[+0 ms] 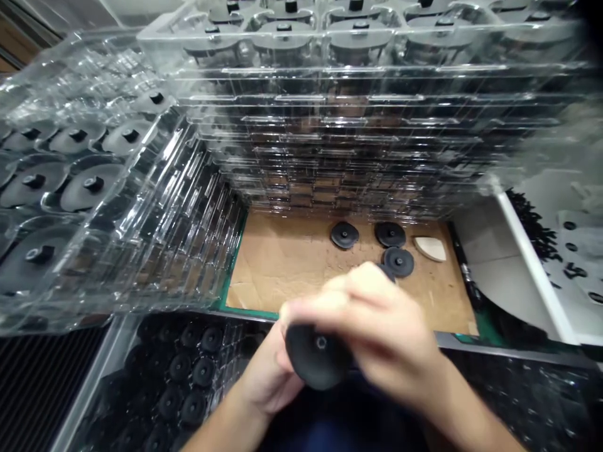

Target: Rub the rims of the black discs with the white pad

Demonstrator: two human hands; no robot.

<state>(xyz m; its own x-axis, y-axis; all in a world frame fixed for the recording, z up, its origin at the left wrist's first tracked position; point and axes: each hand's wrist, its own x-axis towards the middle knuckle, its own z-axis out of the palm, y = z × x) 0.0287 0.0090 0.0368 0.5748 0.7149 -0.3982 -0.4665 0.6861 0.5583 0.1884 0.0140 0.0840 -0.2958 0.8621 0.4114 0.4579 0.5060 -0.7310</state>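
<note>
Disc [313, 365], black, is grasped in the left hand [273, 373]; the right hand [384, 320], blurred, overlaps its edge, so its grip I cannot tell.

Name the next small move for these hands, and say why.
Probably move the black disc forward over the cardboard: the left hand holds it, the blurred right hand overlaps its upper edge, and similar discs lie on that sheet.

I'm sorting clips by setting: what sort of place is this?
Probably a factory or workshop: stacked clear trays of similar round parts, loose black discs on cardboard, and small black pieces heaped at the right.
</note>
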